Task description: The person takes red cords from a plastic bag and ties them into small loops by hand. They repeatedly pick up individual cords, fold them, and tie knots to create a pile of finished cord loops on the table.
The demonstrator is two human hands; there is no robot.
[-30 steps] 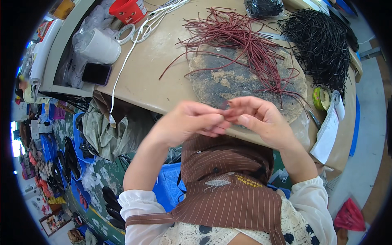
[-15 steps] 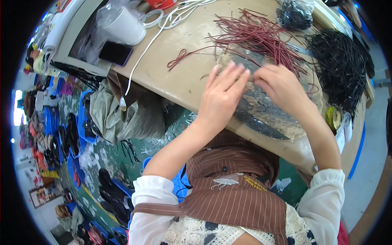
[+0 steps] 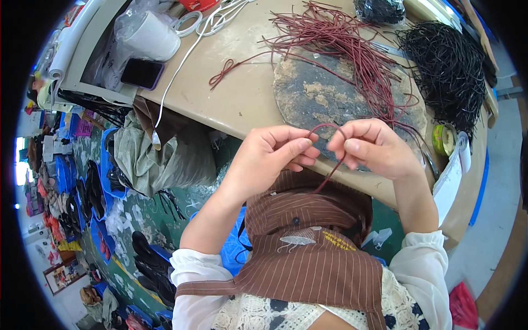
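A dark red cord (image 3: pixel 329 177) is bent into a loop between my hands, just above the near edge of the table. My left hand (image 3: pixel 273 151) pinches one part of it between thumb and forefinger. The fingers of my right hand (image 3: pixel 371 147) are closed on the other side of the loop, and one length hangs down toward my brown striped apron (image 3: pixel 308 212). Behind my hands lies a worn, dark round board (image 3: pixel 308 91). A loose heap of dark red cords (image 3: pixel 335 38) spreads over its far side, and one knotted cord (image 3: pixel 223 74) lies off to the left.
At the right is a pile of black cords (image 3: pixel 445 71), with a yellow-green tape roll (image 3: pixel 443 139) and white paper (image 3: pixel 452 176) nearer me. A phone (image 3: pixel 142 73), a white cup (image 3: pixel 149 36) and a white cable (image 3: pixel 181 71) lie at the left. A grey-green sack (image 3: pixel 165 157) hangs below the table edge.
Both hands have come off the round board toward me and now hold a looped red cord between them. The board's surface is more exposed.
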